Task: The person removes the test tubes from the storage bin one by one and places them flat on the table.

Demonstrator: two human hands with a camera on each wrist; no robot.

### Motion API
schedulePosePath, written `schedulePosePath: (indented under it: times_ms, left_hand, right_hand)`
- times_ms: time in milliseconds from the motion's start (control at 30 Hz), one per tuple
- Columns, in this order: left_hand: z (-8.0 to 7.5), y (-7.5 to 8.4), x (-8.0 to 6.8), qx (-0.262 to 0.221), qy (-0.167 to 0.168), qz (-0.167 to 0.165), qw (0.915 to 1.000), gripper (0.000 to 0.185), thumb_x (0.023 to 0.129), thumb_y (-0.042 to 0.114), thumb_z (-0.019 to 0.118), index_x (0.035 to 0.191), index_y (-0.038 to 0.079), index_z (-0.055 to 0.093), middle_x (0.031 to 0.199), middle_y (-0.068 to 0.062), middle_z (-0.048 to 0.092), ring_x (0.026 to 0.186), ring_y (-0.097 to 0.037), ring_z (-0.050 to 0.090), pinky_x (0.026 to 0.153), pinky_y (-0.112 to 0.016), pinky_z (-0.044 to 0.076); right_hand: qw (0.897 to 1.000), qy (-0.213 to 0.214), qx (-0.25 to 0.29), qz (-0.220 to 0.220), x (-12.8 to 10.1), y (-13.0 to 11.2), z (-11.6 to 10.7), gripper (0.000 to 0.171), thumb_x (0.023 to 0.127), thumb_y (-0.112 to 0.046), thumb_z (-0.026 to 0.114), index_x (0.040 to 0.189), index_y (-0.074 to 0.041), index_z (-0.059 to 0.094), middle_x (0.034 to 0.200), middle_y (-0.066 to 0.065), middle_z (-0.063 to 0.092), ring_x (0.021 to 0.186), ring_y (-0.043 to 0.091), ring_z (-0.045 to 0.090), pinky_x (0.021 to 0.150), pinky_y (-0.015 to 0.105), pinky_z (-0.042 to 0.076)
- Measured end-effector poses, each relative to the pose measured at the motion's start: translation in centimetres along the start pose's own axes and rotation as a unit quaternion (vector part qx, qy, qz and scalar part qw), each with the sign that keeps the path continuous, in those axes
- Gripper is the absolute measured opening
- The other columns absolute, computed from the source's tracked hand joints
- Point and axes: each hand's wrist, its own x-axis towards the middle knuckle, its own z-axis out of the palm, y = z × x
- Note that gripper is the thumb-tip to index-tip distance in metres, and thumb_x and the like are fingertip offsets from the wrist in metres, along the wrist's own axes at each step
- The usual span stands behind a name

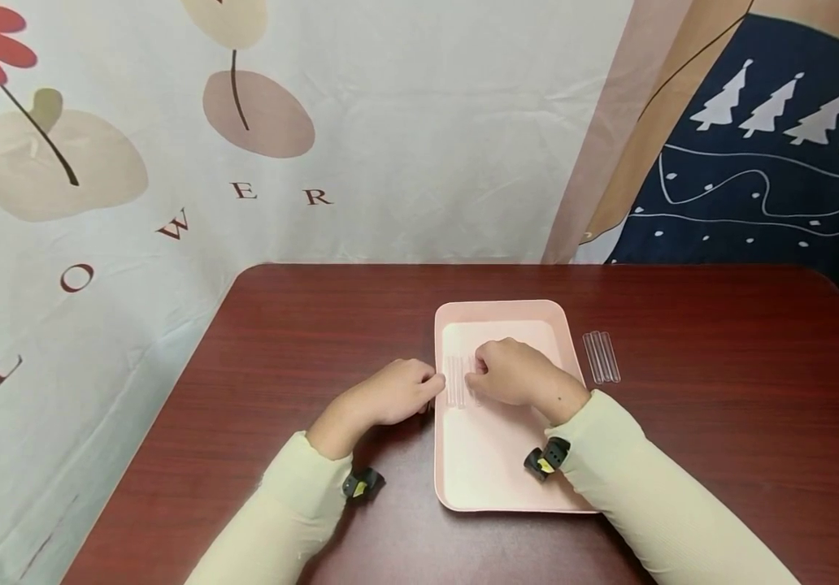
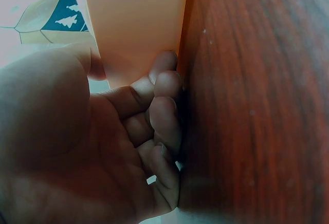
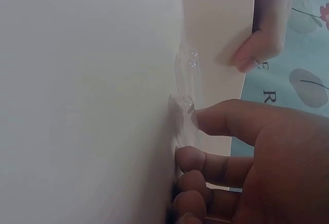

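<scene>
The right hand point(image 1: 510, 372) has its grip pinching a clear tube point(image 3: 186, 112) inside the pink tray point(image 1: 500, 313), next to other tubes point(image 1: 456, 380). Keep the pinch light. The left hand point(image 1: 397, 392), fingers curled, touches the tray edge just left of the grip; steady it.

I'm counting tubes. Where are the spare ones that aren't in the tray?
In the head view, the spare tubes lie side by side on the table, just right of the pink tray, apart from both hands.
</scene>
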Motion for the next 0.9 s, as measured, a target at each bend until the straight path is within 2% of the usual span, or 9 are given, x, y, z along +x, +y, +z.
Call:
schedulePosePath:
  times_ms: [333,900]
  left_hand:
    - [0.02,0.02,0.02,0.000,-0.003,-0.004,1.0000,0.039,0.097,0.026,0.041,0.064,0.016,0.060,0.057,0.005,0.058,0.054,-0.011,0.053,0.059,-0.026,0.044]
    - [0.09,0.02,0.09,-0.001,-0.002,-0.002,1.0000,0.038,0.096,0.026,0.040,0.067,0.013,0.062,0.058,0.005,0.058,0.053,-0.010,0.053,0.058,-0.026,0.044]
  right_hand:
    - [1.000,-0.011,0.004,0.003,0.09,0.06,0.14,0.034,0.088,-0.026,0.063,0.061,-0.016,0.046,0.058,-0.003,0.040,0.058,0.015,0.042,0.055,0.027,0.033]
    - [1.000,-0.017,0.006,0.000,0.04,0.26,0.15,0.031,0.090,-0.025,0.063,0.064,-0.015,0.049,0.061,-0.001,0.044,0.060,0.016,0.046,0.058,0.027,0.036]
